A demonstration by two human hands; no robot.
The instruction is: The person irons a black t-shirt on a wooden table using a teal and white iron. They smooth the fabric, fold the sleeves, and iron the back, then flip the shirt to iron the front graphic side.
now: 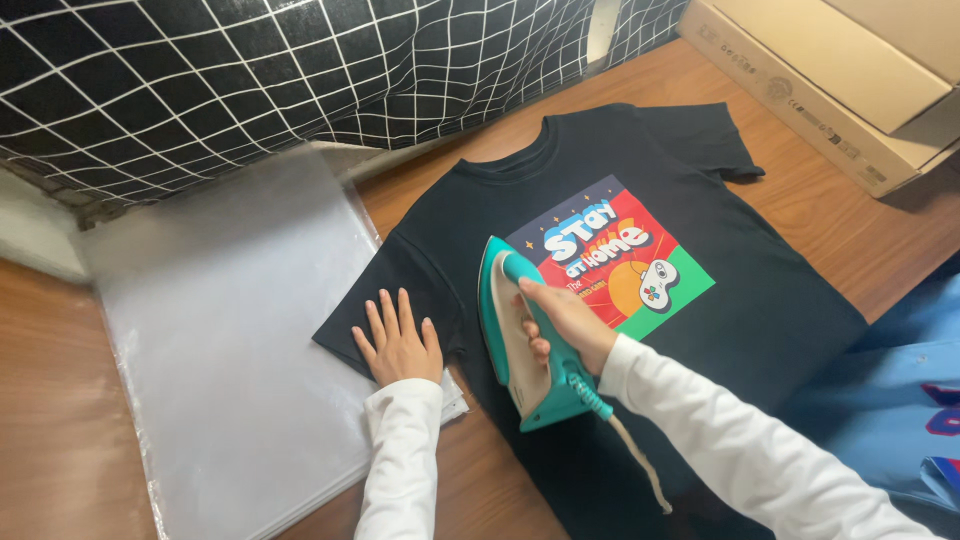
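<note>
A black T-shirt (790, 320) with a colourful printed square on the chest lies flat on the wooden table (60, 400). My right hand (568, 322) grips the handle of a teal and white iron (512, 345) that rests on the shirt, just left of the print. My left hand (397, 341) lies flat, fingers spread, on the shirt's left sleeve. Both arms wear white sleeves. The iron's cord (640, 465) trails toward me over the shirt.
A clear plastic bag (220, 340) lies left of the shirt, partly under the sleeve. Black cloth with a white grid (250, 70) hangs at the back. Cardboard boxes (830, 70) stand at the back right. Blue fabric (890, 400) lies at the right edge.
</note>
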